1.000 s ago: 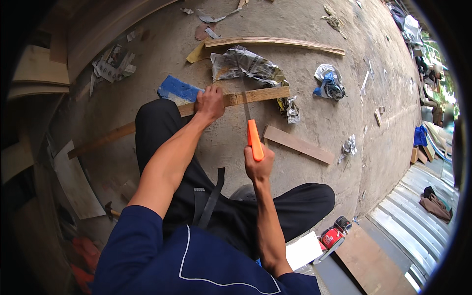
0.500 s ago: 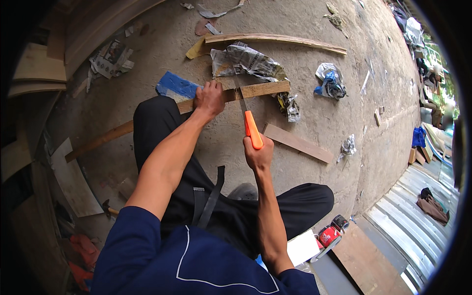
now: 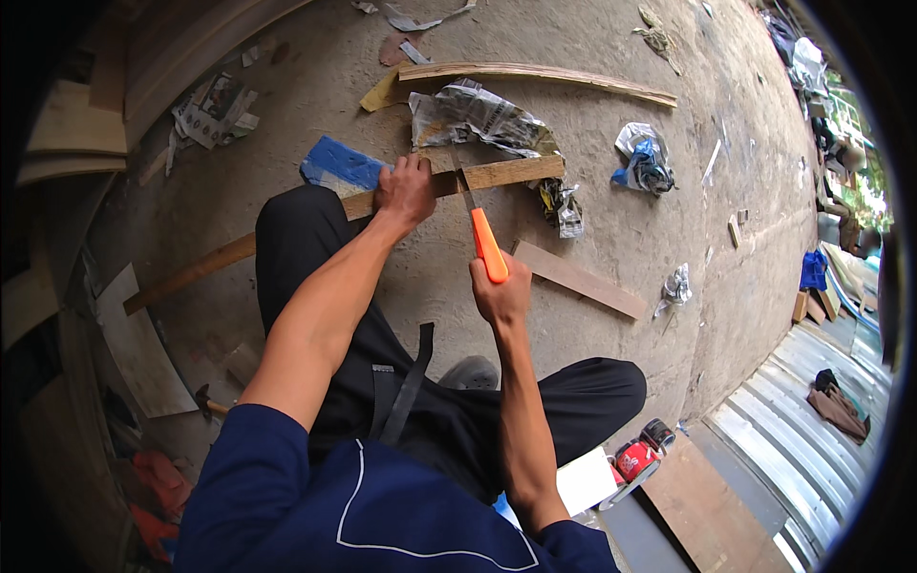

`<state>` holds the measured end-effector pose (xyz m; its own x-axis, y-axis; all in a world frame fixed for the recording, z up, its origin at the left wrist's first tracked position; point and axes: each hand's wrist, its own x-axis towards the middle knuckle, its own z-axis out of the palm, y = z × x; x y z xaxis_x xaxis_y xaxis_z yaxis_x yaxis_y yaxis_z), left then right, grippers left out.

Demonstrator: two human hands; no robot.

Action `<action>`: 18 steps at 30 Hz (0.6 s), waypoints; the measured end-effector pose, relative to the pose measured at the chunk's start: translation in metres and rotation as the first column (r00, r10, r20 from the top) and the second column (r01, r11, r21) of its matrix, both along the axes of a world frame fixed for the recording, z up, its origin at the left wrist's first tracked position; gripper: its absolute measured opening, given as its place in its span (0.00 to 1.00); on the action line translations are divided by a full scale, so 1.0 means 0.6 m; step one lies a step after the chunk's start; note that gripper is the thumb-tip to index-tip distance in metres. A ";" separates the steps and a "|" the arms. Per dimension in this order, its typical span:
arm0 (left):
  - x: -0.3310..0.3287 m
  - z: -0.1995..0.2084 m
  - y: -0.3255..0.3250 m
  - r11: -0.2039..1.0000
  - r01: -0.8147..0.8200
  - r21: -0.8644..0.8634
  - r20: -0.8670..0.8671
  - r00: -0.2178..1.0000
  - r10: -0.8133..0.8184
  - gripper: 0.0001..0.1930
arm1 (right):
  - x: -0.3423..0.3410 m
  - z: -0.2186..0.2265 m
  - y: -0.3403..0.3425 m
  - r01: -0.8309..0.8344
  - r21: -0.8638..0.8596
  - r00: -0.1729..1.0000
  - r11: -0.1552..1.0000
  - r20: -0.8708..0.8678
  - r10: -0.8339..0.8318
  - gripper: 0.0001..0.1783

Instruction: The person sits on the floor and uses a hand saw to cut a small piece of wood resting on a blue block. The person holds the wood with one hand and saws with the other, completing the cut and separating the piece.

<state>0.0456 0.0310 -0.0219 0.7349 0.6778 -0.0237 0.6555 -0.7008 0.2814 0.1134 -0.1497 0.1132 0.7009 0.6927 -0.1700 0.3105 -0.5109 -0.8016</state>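
My right hand (image 3: 501,292) is closed around the orange handle of a hand saw (image 3: 488,244). The saw's thin blade lies across a long wooden plank (image 3: 516,171), a short way in from its right end. Just left of the blade, my left hand (image 3: 406,194) is closed over the plank. From there the wood runs down to the left, passing by my left knee. Part of the plank is hidden by my hand and leg. Crumpled newspaper (image 3: 482,116) lies on the floor beyond the cut.
A blue sheet (image 3: 344,164) lies beside my left hand. Loose wood strips (image 3: 535,76) and a flat board (image 3: 581,279) rest on the concrete floor. A crumpled blue and white wrapper (image 3: 645,160) is to the right. A hammer (image 3: 208,402) lies at lower left; corrugated metal sheets (image 3: 778,401) at lower right.
The saw has shifted slightly up and left, its handle now closer to the plank. My left hand stays in place on the wood.
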 end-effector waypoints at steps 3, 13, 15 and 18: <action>0.003 -0.007 0.002 1.000 -0.011 0.008 -0.012 1.000 0.011 0.21 | 0.000 0.001 -0.005 -0.017 -0.014 1.000 1.000 0.012 0.018 0.12; 0.008 -0.004 0.007 0.999 -0.050 -0.001 -0.023 0.998 0.050 0.24 | 0.018 0.052 -0.038 -0.032 -0.059 0.999 0.998 -0.034 0.030 0.12; 0.008 -0.001 0.008 0.999 -0.042 -0.014 -0.013 0.999 0.042 0.25 | 0.021 0.054 -0.044 -0.034 -0.069 0.999 0.997 -0.038 0.031 0.12; 0.003 -0.001 0.011 0.998 -0.056 -0.013 -0.029 0.998 0.056 0.25 | 0.008 0.067 -0.098 -0.058 -0.078 0.990 0.995 -0.136 0.047 0.13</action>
